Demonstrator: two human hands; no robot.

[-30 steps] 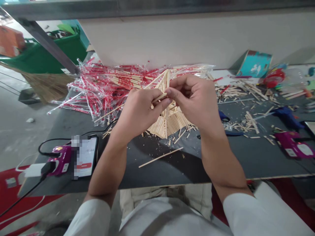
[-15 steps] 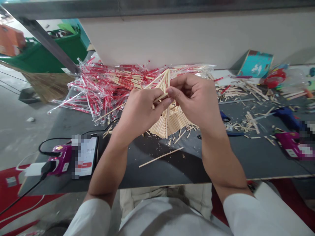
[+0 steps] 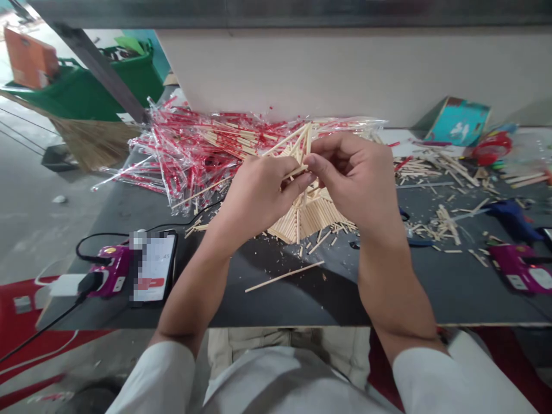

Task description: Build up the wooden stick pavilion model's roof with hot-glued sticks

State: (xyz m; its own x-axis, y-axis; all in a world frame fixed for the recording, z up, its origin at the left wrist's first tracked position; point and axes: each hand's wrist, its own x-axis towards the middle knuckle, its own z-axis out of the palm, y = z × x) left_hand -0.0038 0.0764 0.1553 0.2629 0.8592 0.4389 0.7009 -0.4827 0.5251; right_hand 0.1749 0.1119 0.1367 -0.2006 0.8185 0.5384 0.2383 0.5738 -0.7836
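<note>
A small model built of pale wooden sticks (image 3: 317,218) stands on the dark table, its sloping lower part laid in close rows and a peak of bare sticks rising above. In front of that peak, my left hand (image 3: 261,195) is closed, pinching a thin wooden stick (image 3: 296,171) between thumb and index finger. My right hand (image 3: 360,184) is closed too, thumb and fingertips meeting at the stick's right end, close against the peak. Both hands hide much of the model's sides. One loose wooden stick (image 3: 284,276) lies nearer the table's front edge.
Wrapped chopsticks in red-and-clear plastic (image 3: 190,149) are heaped behind. Cut stick pieces (image 3: 446,227) litter the right side, near a blue tool (image 3: 511,218). On the left lie a phone (image 3: 153,267) and a purple power adapter (image 3: 112,270) with cables. A metal bar (image 3: 302,14) crosses overhead.
The view has shifted slightly, so most things appear a little farther right. Both hands keep nearly the same pinch at the model's peak.
</note>
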